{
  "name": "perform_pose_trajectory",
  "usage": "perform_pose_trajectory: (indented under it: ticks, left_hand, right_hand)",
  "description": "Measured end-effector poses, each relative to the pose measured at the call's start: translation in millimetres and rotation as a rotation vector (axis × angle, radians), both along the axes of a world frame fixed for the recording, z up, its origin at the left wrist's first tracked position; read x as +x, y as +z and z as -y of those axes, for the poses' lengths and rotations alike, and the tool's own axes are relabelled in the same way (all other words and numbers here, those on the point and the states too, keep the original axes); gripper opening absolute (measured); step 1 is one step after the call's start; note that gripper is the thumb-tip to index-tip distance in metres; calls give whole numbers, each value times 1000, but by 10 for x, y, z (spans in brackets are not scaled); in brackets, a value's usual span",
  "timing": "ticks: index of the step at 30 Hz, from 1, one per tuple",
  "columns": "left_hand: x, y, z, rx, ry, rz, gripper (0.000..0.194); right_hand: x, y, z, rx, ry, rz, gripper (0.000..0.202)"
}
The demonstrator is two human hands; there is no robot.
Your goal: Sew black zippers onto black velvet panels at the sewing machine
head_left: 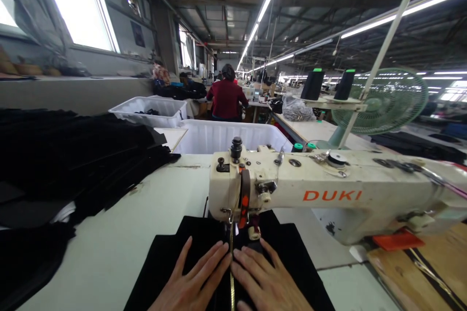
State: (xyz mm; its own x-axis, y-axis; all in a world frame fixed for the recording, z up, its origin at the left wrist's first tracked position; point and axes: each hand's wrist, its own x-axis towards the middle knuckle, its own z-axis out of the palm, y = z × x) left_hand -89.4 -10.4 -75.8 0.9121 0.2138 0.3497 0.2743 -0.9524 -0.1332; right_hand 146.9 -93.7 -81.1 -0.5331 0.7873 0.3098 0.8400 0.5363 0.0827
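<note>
Black fabric [160,257] lies flat on the pale table under the needle area of a white sewing machine [284,180] marked DUKI. A narrow gold zipper strip [232,282] runs along the middle of the fabric up to the presser foot. My left hand [199,274] rests flat on the fabric just left of the strip, fingers spread. To the right of the strip, my right hand [264,277] also lies flat, its fingertips close to the foot and its thumb apart. The needle tip is hidden behind the machine's head parts.
Black fabric pieces [73,155] are piled on the left of the table [153,204]. White bins [226,136] stand behind it. A person in dark red [226,95] sits farther ahead, back turned. Thread cones [313,85] and a green fan [383,99] are at right.
</note>
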Motion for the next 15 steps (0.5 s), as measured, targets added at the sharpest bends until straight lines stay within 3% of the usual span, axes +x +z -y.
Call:
perform_pose_trajectory:
  ticks: [6, 15]
  left_hand:
    - [25, -44, -69, 50, -1, -20, 65]
    - [21, -112, -104, 55, 5, 20, 64]
  right_hand:
    - [36, 85, -44, 86, 34, 85, 34]
    - [42, -31, -81, 202, 38, 75, 25]
